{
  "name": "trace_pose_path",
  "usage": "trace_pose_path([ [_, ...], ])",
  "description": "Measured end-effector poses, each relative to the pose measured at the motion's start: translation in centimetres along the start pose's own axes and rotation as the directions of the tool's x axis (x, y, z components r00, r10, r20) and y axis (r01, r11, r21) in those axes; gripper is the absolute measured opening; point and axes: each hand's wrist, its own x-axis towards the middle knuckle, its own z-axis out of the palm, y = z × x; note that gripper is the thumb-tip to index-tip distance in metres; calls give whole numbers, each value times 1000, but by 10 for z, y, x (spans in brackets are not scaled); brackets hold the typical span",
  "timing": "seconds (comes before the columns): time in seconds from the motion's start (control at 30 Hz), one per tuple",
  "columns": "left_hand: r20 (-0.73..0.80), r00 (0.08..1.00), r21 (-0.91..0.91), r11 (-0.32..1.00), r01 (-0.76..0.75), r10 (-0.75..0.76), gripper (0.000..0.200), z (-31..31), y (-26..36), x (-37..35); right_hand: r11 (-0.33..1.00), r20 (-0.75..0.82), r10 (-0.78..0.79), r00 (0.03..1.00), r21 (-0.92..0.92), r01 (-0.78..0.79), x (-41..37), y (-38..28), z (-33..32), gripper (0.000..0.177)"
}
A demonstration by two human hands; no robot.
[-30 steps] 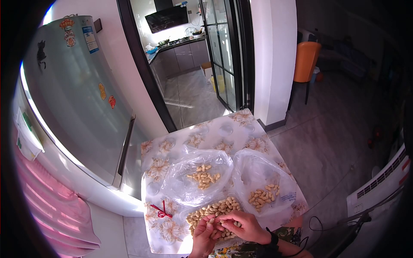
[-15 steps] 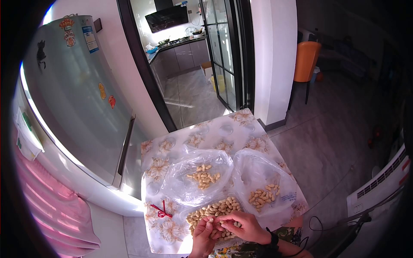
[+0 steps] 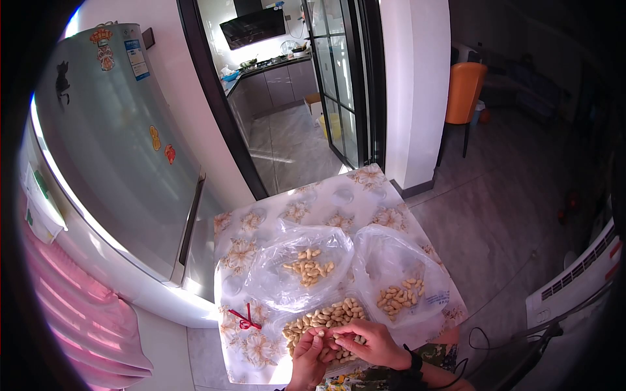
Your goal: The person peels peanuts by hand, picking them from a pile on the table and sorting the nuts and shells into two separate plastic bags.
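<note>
Over a clear tray full of unshelled peanuts [image 3: 332, 314], my two hands are close together near the table's front edge. My left hand [image 3: 308, 357] is closed, with a peanut at its thumb and fingertips. My right hand [image 3: 372, 345] is closed too, its fingertips pinched on a small peanut beside the left one. Behind the tray lies a clear plastic bag [image 3: 261, 277] with a small pile of peanuts [image 3: 310, 268]. A second clear bag [image 3: 378, 251] to the right holds another pile of peanuts [image 3: 399, 297].
A red ribbon [image 3: 246, 319] lies left of the tray on the flowered tablecloth [image 3: 300, 202]. A fridge [image 3: 124, 150] stands at the left, and an orange chair [image 3: 465, 93] at the back right. A black cable [image 3: 486, 348] hangs by the table's right corner.
</note>
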Motion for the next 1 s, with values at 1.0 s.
trace_pose_path([
  [1.0,178,982,9,998,55,-55,23,-16,2,1,864,-546,-213,810,-493,-105,6,11,-92,17],
])
